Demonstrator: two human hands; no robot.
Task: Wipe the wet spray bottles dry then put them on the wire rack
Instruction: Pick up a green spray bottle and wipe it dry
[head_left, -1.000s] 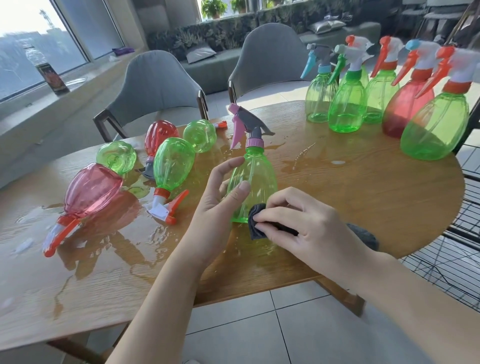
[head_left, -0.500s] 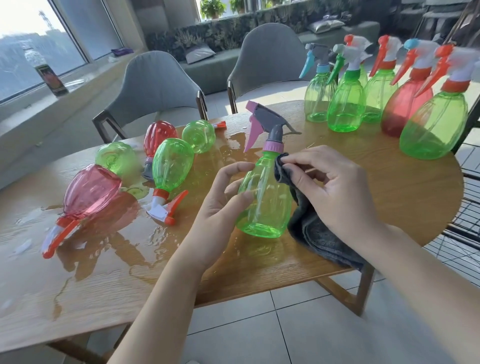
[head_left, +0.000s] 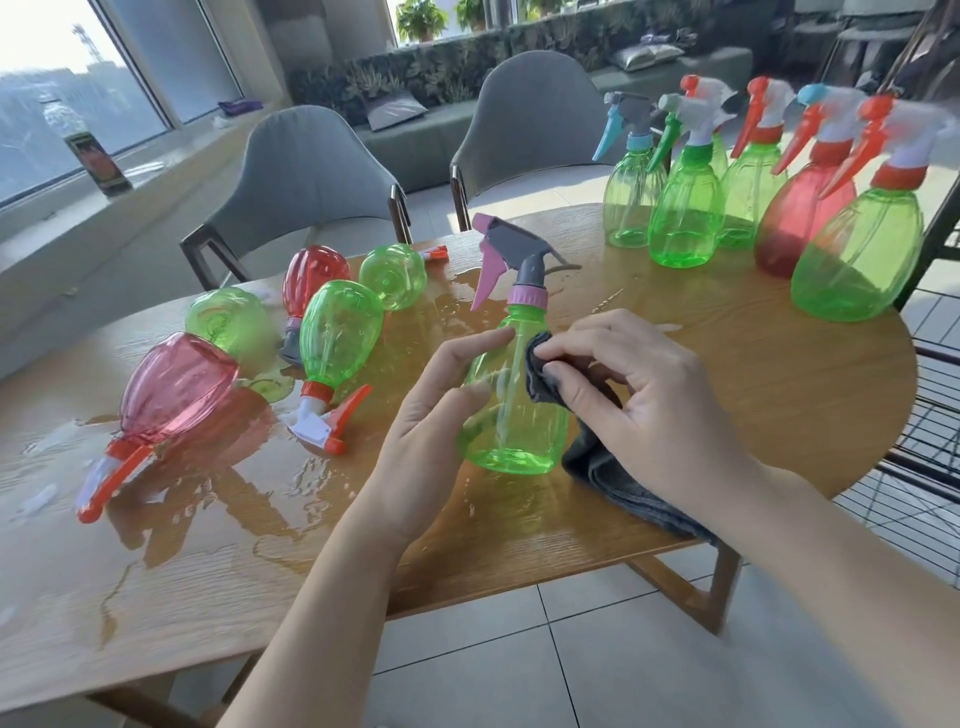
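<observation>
A green spray bottle (head_left: 511, 415) with a pink-and-grey trigger head stands upright near the table's front edge. My left hand (head_left: 441, 415) grips its left side. My right hand (head_left: 639, 395) presses a dark grey cloth (head_left: 613, 467) against the bottle's upper right side; the cloth's tail hangs onto the table. Several wet bottles lie on their sides at the left: a pink one (head_left: 176, 389), a green one (head_left: 337, 332), a red one (head_left: 314, 275). The wire rack (head_left: 924, 467) shows at the right edge, below table height.
Several upright bottles (head_left: 685, 208) stand in a group at the table's far right. Puddles of water (head_left: 291, 478) cover the left and middle of the wooden table (head_left: 727, 405). Two grey chairs (head_left: 306, 171) stand behind the table.
The bottle was lifted and tilted slightly. My right hand moved the cloth from the bottle's base up to its shoulder, then a little down its right side.
</observation>
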